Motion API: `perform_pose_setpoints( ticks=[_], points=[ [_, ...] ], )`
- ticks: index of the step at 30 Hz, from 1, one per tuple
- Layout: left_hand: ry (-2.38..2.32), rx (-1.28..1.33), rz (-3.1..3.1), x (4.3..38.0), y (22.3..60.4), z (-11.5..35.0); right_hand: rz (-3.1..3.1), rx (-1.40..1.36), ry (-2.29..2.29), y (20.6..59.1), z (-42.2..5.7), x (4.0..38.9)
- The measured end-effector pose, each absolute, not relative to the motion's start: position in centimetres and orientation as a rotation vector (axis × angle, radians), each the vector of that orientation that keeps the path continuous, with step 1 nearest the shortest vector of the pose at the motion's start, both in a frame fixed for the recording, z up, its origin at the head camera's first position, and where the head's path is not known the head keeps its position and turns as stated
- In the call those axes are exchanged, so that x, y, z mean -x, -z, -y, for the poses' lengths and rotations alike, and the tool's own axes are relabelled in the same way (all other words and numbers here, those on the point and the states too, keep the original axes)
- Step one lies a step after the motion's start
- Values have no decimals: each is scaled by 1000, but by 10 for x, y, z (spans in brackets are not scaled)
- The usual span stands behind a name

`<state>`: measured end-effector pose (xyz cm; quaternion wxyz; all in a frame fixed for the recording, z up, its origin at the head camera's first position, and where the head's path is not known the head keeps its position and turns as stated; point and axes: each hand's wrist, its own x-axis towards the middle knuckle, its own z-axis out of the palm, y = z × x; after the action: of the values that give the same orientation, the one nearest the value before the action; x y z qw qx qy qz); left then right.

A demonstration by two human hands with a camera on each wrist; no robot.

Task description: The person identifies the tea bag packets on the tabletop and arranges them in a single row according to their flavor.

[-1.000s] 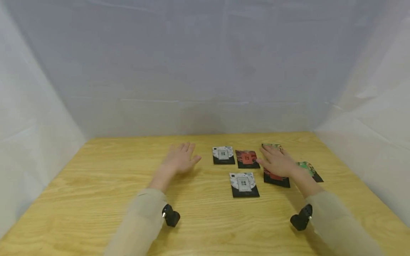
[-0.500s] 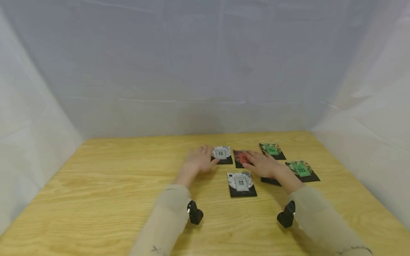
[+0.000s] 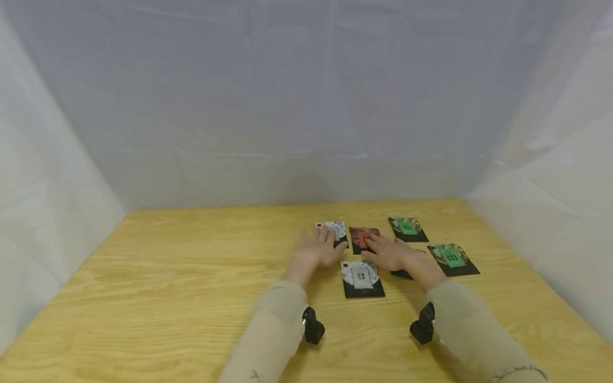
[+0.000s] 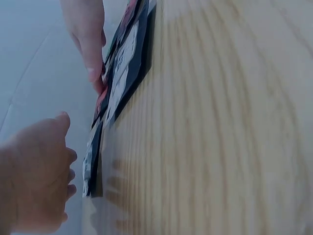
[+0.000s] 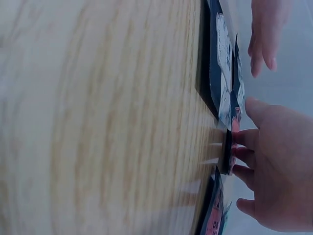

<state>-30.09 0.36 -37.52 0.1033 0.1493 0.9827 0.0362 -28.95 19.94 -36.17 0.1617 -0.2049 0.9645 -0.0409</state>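
My left hand [image 3: 316, 250], fingers spread, hovers over the back white-and-black flat packet [image 3: 339, 229]; in the left wrist view a gap shows between that hand [image 4: 36, 176] and the packet [image 4: 92, 159]. Fingertips of my right hand [image 3: 390, 255] touch the back red-and-black packet [image 3: 358, 234], as the right wrist view shows with the red label [image 5: 235, 125] under them. A second red packet [image 3: 402, 274] lies mostly hidden beneath the right palm and wrist. Nearer me, between the hands, is another white-and-black packet [image 3: 362, 282]. Neither hand grips anything.
Two green-labelled packets [image 3: 407, 227] lie flat to the right, one behind the other. All rest on a wooden table [image 3: 167, 276] with whitish sheeting [image 3: 287, 106] along its back and sides. A small black device [image 3: 313, 325] sits on each sleeve.
My left hand has moved right, from bare table to above the back white packet. My right hand has shifted left off the far green packet onto the back red one. The packets stay put.
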Motion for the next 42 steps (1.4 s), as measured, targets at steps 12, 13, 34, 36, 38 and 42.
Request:
perform_pose_setpoints(
  ticks=[12,13,34,36,38,42],
  points=[
    [-243,-378,-2838,297,379,-22,-2743,578,102,368,-197,292],
    [-253,-376,-2836,297,379,-22,-2743,577,102,368,-197,292],
    [-294,-268,-2826,296,375,-2,-2746,601,69,367,-195,298],
    [-318,-258,-2826,297,375,1,-2744,612,71,367,-196,299],
    [-329,-243,-2833,298,376,5,-2744,622,73,367,-196,299],
    [-325,-202,-2851,300,379,14,-2746,634,73,367,-196,300]
  ],
)
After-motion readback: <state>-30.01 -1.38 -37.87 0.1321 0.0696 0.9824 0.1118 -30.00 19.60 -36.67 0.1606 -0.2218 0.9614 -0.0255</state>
